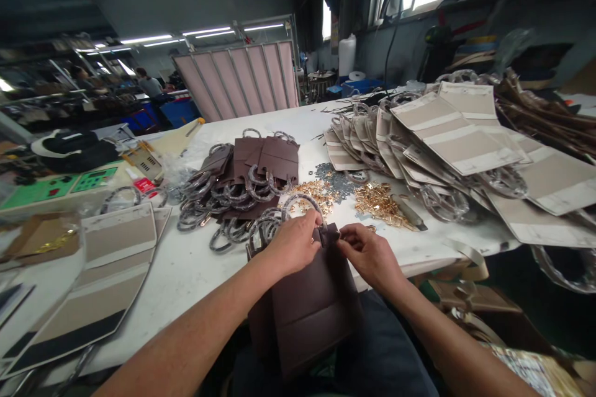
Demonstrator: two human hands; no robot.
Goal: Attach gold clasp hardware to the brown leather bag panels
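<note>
A dark brown bag panel hangs over the table's front edge and rests against my lap. A plastic-wrapped ring handle rises from its top. My left hand is closed on the panel's top edge at the foot of the handle. At a small tab on that edge, my right hand pinches a tiny gold metal fitting, partly hidden by the fingertips. Beyond my hands lie piles of gold fittings and flat grey metal plates.
Brown panels with wrapped handles are heaped at centre left. Beige-lined panels are stacked high on the right, with more beige panels at left. A marker-like tool lies beside the gold pile. A cardboard tray sits far left.
</note>
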